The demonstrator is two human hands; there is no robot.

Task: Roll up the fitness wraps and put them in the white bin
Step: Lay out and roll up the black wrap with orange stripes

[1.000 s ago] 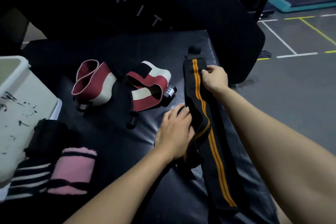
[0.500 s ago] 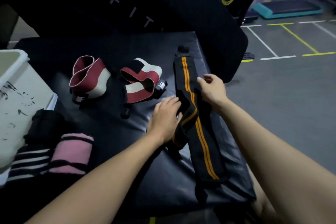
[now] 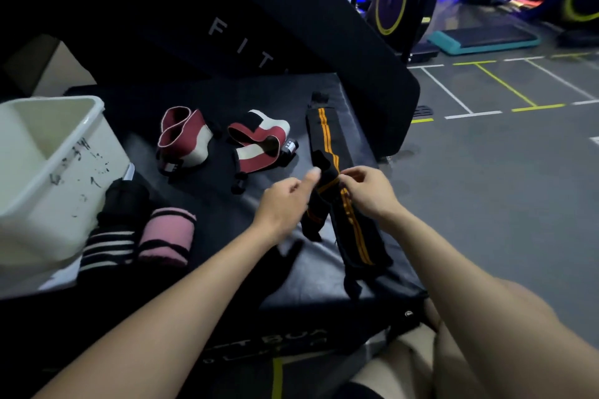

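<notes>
The task is judged to be at an early stage. The black wrap with orange stripes (image 3: 337, 185) is laid lengthwise on the padded black worktop (image 3: 324, 278), well to the right of the white bin (image 3: 61, 172), and has not been rolled; only a fold or first turn near its middle is being worked. That middle part is pinched by the curled fingers of the right hand (image 3: 366, 191). The left hand (image 3: 285, 204) is held against the wrap's left side with its thumb raised; whether the cloth is gripped by it cannot be told.

Two maroon and white wraps (image 3: 184, 139) (image 3: 259, 146) lie loosely looped between the bin and the striped wrap, apart from each other, and are not yet rolled tight. Just beside the bin's near right corner, a pink wrap (image 3: 168, 236), a black and white striped wrap (image 3: 110, 246) and a dark bundle (image 3: 126, 197) are seen outside the bin; they look already rolled, though this is uncertain. Nothing can be made out inside the bin from this angle, so all wraps appear left to be put in.

The worktop's right edge runs close beside the striped wrap, and the wrap's near end reaches toward the front edge, so slipping off is a risk. Open padding is left between the hands and the bin, with the looped wraps farther back, for carrying a roll across.
</notes>
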